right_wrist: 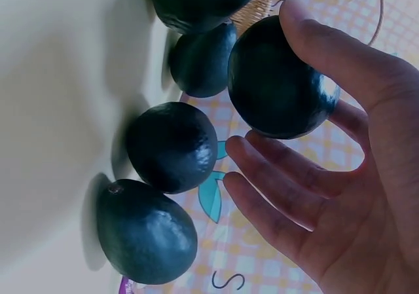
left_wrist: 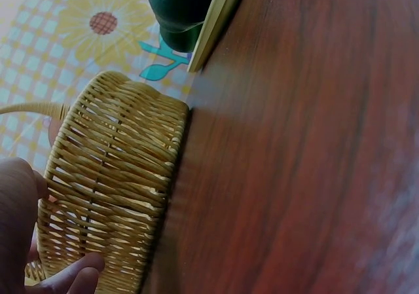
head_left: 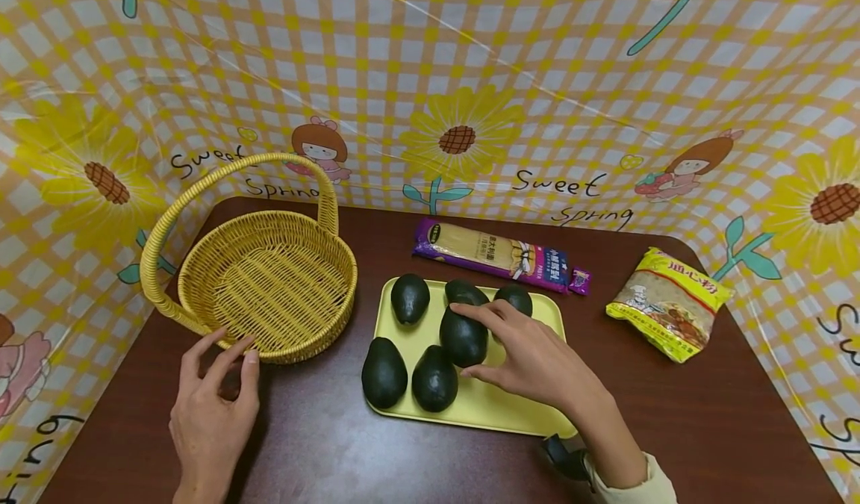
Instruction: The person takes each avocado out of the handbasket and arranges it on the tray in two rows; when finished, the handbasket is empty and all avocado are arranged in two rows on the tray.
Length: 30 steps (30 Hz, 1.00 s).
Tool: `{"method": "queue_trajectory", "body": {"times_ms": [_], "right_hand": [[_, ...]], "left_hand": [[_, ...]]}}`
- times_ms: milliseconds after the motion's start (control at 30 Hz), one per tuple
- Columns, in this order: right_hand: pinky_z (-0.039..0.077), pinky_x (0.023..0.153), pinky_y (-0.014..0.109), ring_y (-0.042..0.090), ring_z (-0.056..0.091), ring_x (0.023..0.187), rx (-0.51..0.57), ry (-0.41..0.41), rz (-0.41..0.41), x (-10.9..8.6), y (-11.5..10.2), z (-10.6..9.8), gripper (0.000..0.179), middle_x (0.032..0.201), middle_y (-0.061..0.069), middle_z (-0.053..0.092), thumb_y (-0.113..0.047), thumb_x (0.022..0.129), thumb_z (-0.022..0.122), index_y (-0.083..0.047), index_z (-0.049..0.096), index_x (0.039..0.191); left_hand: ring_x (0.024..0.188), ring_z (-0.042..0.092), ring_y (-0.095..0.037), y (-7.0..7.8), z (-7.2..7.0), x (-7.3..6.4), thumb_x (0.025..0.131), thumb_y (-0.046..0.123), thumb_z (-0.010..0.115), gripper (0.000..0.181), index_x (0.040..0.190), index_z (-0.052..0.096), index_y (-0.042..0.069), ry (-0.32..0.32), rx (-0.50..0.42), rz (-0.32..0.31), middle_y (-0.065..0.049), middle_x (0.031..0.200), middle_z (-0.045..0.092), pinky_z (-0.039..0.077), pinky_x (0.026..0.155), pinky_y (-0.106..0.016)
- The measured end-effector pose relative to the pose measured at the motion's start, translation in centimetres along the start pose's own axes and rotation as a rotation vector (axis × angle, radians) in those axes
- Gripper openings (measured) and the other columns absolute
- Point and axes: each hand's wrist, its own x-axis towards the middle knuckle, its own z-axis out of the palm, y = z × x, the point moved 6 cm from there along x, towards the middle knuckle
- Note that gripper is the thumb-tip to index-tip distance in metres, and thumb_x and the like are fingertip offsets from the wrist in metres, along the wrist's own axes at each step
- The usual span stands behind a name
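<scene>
My right hand point(head_left: 531, 347) holds a dark green avocado point(head_left: 463, 338) between thumb and fingers, over the middle of the pale yellow tray point(head_left: 510, 413). In the right wrist view, the thumb lies on one side of this avocado and fingertips on the other. Several more avocados point(head_left: 384, 373) rest on the tray around it. To the left stands a yellow wicker basket point(head_left: 275, 287) with a tall arched handle and a bare woven bottom. At its near rim, my left hand point(head_left: 215, 407) grips lightly; the left wrist view shows fingers at the rim and against the outer wall point(left_wrist: 111, 176).
Behind the tray lies a purple pasta packet point(head_left: 490, 250) with a small purple sachet point(head_left: 580, 281) at its end. A yellow bag of macaroni point(head_left: 668, 302) lies to the right. Checked, flower-printed cloth point(head_left: 578, 116) walls off the brown table point(head_left: 322, 437) at the back and sides.
</scene>
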Motion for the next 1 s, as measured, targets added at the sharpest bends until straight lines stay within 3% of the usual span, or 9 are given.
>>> {"method": "queue_trajectory", "body": {"times_ms": [200,467,1000], "right_hand": [[0.046,0.058,0.025,0.011,0.061,0.073,-0.001,-0.011,0.013,-0.4,0.0,0.2,0.091,0.124,0.009,0.066,-0.042,0.079,0.098,-0.031,0.055,0.158],[0.044,0.058,0.025,0.002,0.052,0.067,0.026,-0.057,0.073,-1.6,0.6,0.7,0.089,0.125,0.008,0.065,-0.042,0.082,0.096,-0.034,0.052,0.159],[0.052,0.067,0.03,0.012,0.065,0.082,-0.007,-0.044,0.086,-3.5,1.0,2.3,0.088,0.123,0.004,0.067,-0.043,0.081,0.097,-0.035,0.055,0.158]], "left_hand": [[0.058,0.057,-0.013,0.0,-0.1,-0.1,0.102,0.022,0.077,0.022,0.123,0.083,0.02,0.001,-0.002,-0.003,-0.006,0.146,0.063,0.039,0.048,-0.03],[0.057,0.057,-0.005,-0.1,0.0,0.0,0.103,0.025,0.075,0.022,0.124,0.083,0.021,-0.01,-0.01,-0.007,-0.005,0.147,0.063,0.04,0.047,-0.029],[0.056,0.059,-0.01,0.0,-0.1,0.1,0.103,0.023,0.076,0.023,0.125,0.083,0.019,-0.015,-0.006,0.004,-0.007,0.146,0.063,0.042,0.047,-0.029]]}}
